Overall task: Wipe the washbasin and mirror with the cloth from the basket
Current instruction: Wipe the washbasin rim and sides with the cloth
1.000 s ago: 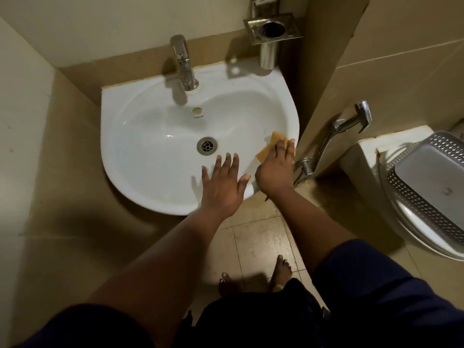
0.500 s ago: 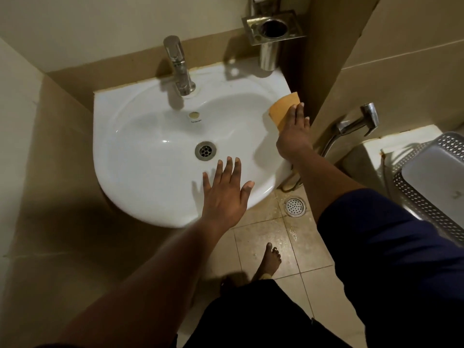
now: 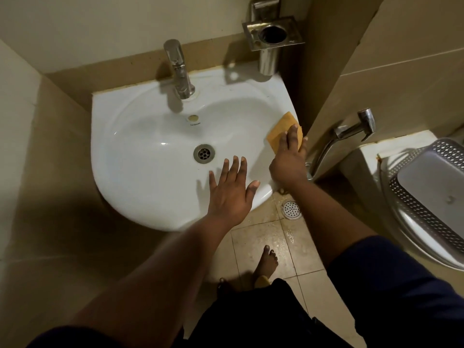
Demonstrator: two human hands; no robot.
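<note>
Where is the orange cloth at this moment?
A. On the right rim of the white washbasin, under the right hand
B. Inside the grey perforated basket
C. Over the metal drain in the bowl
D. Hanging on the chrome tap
A: the right hand presses the orange cloth flat on the right rim of the white washbasin, away from the drain.

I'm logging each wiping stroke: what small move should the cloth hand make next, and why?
Probably slide the cloth along the rim toward the tap: the right hand presses it on the washbasin's right edge; the back looks unwiped.

tap (image 3: 179, 71) | holder (image 3: 272, 33) | floor drain (image 3: 291, 209) | spray nozzle (image 3: 356, 128)
</note>
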